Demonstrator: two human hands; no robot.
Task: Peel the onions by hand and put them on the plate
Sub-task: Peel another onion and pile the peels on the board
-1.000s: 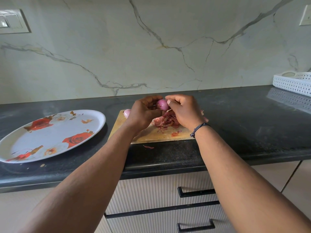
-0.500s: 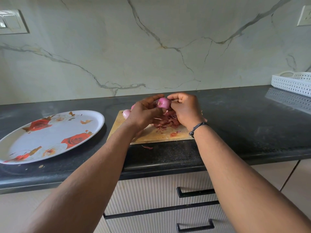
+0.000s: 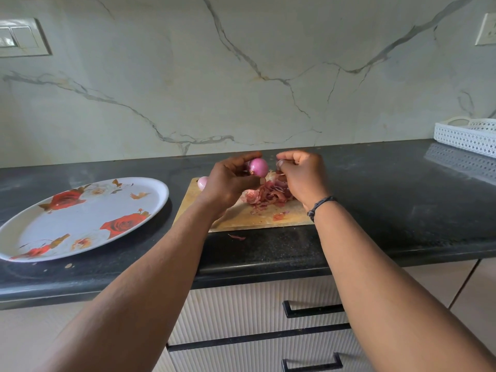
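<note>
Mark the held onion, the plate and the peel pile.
onion (image 3: 258, 167), head view, its pink side.
plate (image 3: 80, 229), head view, bare white middle.
peel pile (image 3: 268, 196), head view, centre of heap.

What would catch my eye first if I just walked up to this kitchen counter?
The shiny pink onion, held up in the left hand above the wooden board. Under the right hand lies a heap of reddish peels. Left of the board sits a big rose-patterned plate, no onions on it.
</note>
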